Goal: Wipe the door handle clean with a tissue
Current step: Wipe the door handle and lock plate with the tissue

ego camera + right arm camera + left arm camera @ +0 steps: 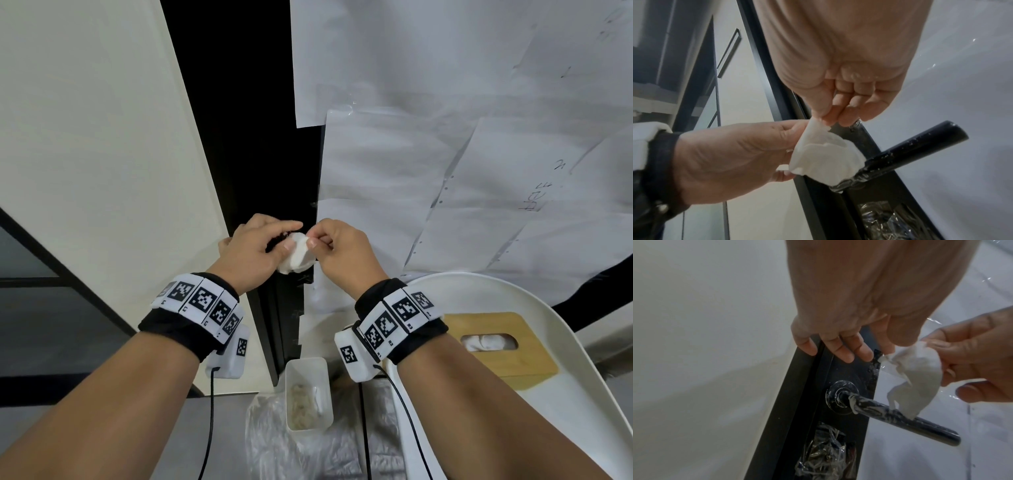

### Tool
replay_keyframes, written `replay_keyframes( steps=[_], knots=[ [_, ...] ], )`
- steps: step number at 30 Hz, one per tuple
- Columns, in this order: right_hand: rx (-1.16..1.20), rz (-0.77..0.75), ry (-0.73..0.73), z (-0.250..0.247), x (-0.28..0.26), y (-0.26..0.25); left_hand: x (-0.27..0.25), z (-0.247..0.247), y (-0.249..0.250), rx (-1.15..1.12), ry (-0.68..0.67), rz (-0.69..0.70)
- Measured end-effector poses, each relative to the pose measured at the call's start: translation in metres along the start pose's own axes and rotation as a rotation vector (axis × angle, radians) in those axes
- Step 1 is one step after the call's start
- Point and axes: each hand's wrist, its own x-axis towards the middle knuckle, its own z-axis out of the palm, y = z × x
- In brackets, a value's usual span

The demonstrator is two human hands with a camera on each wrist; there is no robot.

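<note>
A crumpled white tissue point(296, 255) is held between both hands in front of the dark door edge. My left hand point(274, 243) grips its lower part between thumb and fingers, while my right hand point(325, 240) pinches its top corner. In the head view the hands hide the handle. The left wrist view shows the black lever handle point(900, 418) streaked with white smears, and the tissue point(916, 378) hangs with its lower tip touching the lever. In the right wrist view the tissue point(824, 159) lies against the handle point(916, 146) near its base.
Sheets of paper point(445, 137) cover the door on the right, with a white wall point(85, 137) on the left. A wooden tissue box point(496, 346) sits on a white rounded surface point(582, 394). Below stand a small white bin point(308, 394) and crumpled plastic film point(824, 456).
</note>
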Motion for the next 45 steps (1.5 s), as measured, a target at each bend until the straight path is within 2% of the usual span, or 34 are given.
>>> replay_keyframes(
  steps=[3,7,12,16,19,21,23,26,28,30,33,40,45],
  knots=[
    [0.023,0.006,0.004,0.001,0.0,-0.001,0.001,0.002,0.001,-0.025,-0.036,0.021],
    [-0.02,0.035,0.062,-0.003,0.003,0.008,0.0,0.001,0.003,-0.18,0.028,0.02],
    [-0.008,0.007,-0.104,0.001,0.002,0.014,-0.001,-0.002,0.009,-0.344,0.019,0.007],
    [0.087,0.026,-0.105,0.005,0.002,0.012,0.0,-0.001,0.012,-0.399,-0.038,0.019],
    [0.083,0.056,-0.126,0.002,0.003,0.01,0.002,-0.001,0.01,-0.383,-0.027,0.017],
    [-0.001,0.053,-0.094,0.001,0.005,0.012,0.002,-0.002,0.009,-0.364,0.003,-0.007],
    [-0.039,0.076,-0.001,-0.001,0.007,0.017,0.003,-0.003,0.005,-0.352,0.043,-0.056],
    [0.043,0.158,0.152,-0.008,0.01,0.024,0.004,-0.002,-0.001,-0.351,0.077,-0.13],
    [0.093,0.172,0.162,-0.011,0.01,0.024,0.004,-0.002,-0.001,-0.338,0.064,-0.165],
    [0.089,0.131,0.149,-0.011,0.01,0.02,0.004,-0.001,0.0,-0.313,0.035,-0.176],
    [0.077,0.038,0.124,-0.012,0.007,0.013,0.006,0.001,0.001,-0.157,-0.017,-0.152],
    [0.142,-0.023,0.013,-0.018,0.006,0.008,0.007,-0.002,0.006,-0.001,0.036,-0.191],
    [0.05,-0.073,-0.05,-0.018,0.004,0.004,0.01,-0.002,0.019,-0.262,-0.013,-0.115]
  ],
)
